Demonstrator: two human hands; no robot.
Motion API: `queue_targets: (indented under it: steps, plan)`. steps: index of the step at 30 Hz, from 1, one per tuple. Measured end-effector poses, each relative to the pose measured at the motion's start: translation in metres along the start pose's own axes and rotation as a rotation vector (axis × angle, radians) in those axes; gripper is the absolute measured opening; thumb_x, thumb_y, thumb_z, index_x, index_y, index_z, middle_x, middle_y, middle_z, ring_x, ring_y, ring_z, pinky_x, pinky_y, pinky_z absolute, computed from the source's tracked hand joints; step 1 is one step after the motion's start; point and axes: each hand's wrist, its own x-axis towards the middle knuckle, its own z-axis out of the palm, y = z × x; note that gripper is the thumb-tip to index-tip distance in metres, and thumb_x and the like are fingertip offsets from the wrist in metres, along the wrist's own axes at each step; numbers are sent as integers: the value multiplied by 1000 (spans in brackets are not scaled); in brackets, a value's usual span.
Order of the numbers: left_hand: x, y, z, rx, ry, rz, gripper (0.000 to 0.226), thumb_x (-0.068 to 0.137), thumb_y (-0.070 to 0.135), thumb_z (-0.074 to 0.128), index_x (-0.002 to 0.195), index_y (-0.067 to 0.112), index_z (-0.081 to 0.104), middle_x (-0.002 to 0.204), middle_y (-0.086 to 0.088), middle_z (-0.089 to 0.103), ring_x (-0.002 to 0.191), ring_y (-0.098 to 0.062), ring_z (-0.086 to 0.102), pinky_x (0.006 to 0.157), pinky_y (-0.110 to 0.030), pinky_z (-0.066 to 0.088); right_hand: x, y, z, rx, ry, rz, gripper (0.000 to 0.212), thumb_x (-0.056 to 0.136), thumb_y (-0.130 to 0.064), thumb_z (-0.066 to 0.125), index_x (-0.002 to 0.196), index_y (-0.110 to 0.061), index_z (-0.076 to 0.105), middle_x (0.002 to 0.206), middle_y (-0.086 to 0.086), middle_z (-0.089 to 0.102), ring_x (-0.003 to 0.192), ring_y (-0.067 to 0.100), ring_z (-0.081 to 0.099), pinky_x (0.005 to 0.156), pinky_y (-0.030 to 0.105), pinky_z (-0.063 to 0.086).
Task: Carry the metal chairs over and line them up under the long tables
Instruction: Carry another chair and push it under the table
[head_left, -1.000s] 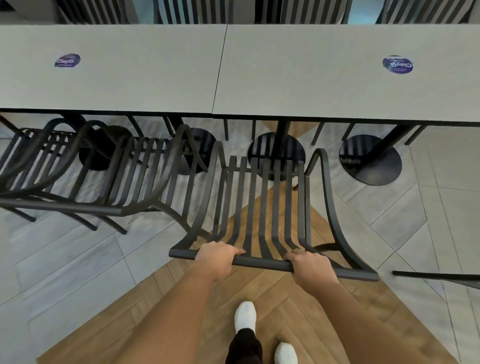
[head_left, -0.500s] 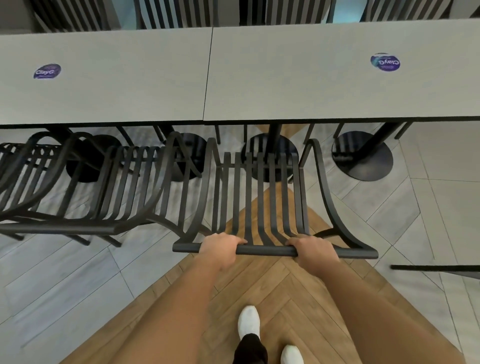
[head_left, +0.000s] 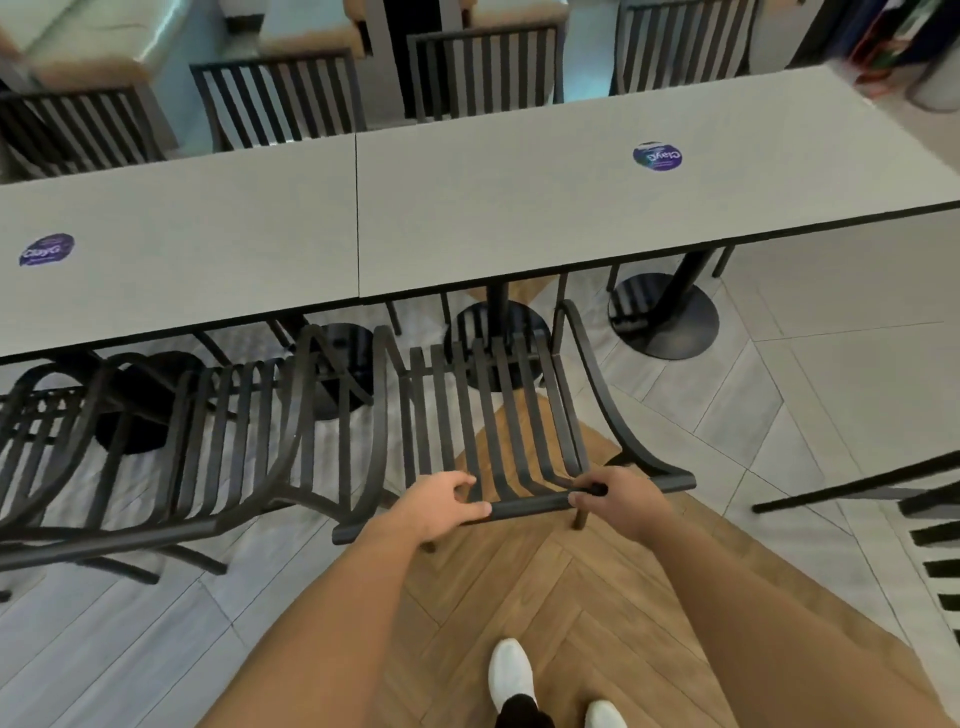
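Head view looks down over two bare forearms reaching toward twelve o'clock, where a black slatted metal chair (head_left: 498, 415) stands with its seat front tucked under the edge of the long grey tables (head_left: 519, 208). The left hand (head_left: 441, 501) sits on the chair's top back rail, thumb along the near side and fingers curled over the far side, gripping it. The right hand (head_left: 618, 499) holds the same rail further toward three o'clock, fingers wrapped around the bar. Between the two hands a short bare stretch of rail shows.

At nine o'clock from this chair, a second chair (head_left: 234, 441) of the same make stands just beside it, its curved armrest nearly touching, and a third chair (head_left: 36, 415) sits past that at the picture's edge; both have their seats under the table too. The two tabletops meet at a thin seam near the middle, and each carries a round purple sticker (head_left: 657, 156), the other sticker (head_left: 47, 249) lying at ten o'clock. Round black table bases (head_left: 670, 322) stand on the floor under the tops.

Across the tables, at twelve o'clock, a row of slatted chair backs (head_left: 483, 67) faces this way. At three o'clock, part of another dark chair (head_left: 924, 519) enters the frame, well apart from the held one. Below the arms, at six o'clock, two white shoes (head_left: 511, 670) stand on wooden herringbone flooring (head_left: 545, 587), with pale grey tiles (head_left: 130, 623) on either side.
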Motion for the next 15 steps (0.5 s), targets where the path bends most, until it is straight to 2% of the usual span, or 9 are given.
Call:
queue_targets:
  steps: [4, 8, 12, 15]
  plan:
    - [-6, 38, 10, 80, 122, 116, 41, 101, 53, 56, 133, 29, 64, 113, 5, 68, 100, -11, 64, 91, -31, 54, -20, 12, -16, 110, 154, 80, 20, 100, -39, 62, 113, -29, 72, 93, -14, 68, 87, 6, 61, 82, 30, 53]
    - [-10, 77, 31, 169, 151, 195, 34, 101, 57, 50, 115, 33, 69, 91, 8, 70, 79, -9, 66, 76, -36, 59, -47, 38, -33, 111, 246, 134, 21, 101, -40, 59, 113, -29, 72, 97, -12, 67, 92, 11, 62, 85, 34, 54]
    - [-14, 116, 63, 263, 138, 255, 38, 100, 61, 47, 113, 33, 69, 91, 8, 70, 82, -10, 66, 78, -37, 59, -84, 84, -46, 51, 230, 198, 23, 101, -42, 58, 113, -26, 70, 109, -3, 70, 101, 20, 64, 91, 40, 54]
    - [-17, 148, 93, 329, 106, 290, 36, 101, 58, 49, 112, 31, 70, 93, 8, 71, 82, -10, 67, 80, -39, 60, -113, 127, -54, 54, 218, 246, 27, 100, -43, 58, 115, -24, 70, 113, 0, 70, 104, 22, 64, 93, 40, 53]
